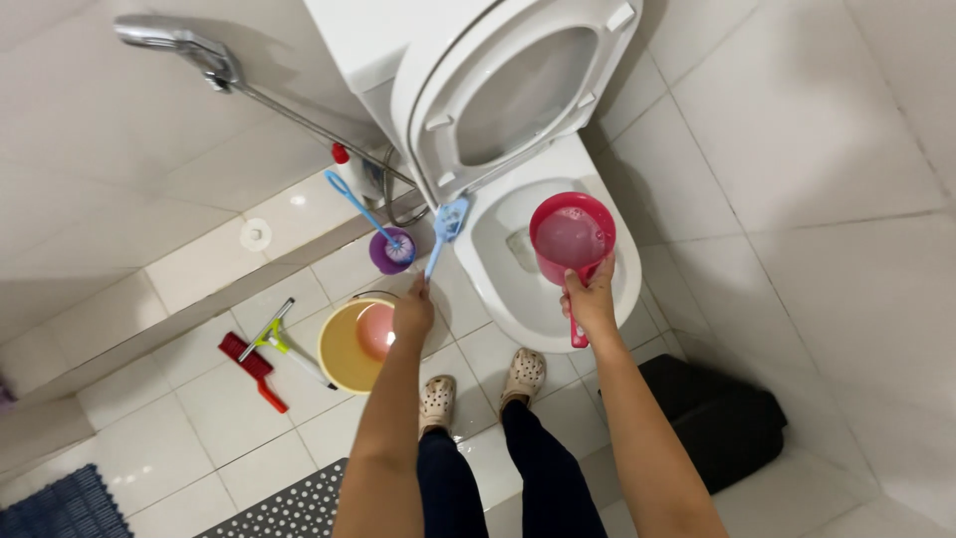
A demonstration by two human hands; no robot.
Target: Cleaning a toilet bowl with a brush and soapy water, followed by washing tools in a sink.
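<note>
Dipper (571, 237), a rigid pink plastic scoop filled with water and therefore likely heavier at the cup, hangs over the toilet bowl (498, 264), right hand (590, 302) clenched around its handle, while left hand (412, 312) grips a light blue brush (443, 231).

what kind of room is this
A tiled bathroom, most likely in a home. A white toilet stands with its seat and lid raised, a hand shower hangs on the wall, and a yellow bucket sits on the floor. The right hand holds a pink water scoop.
</note>
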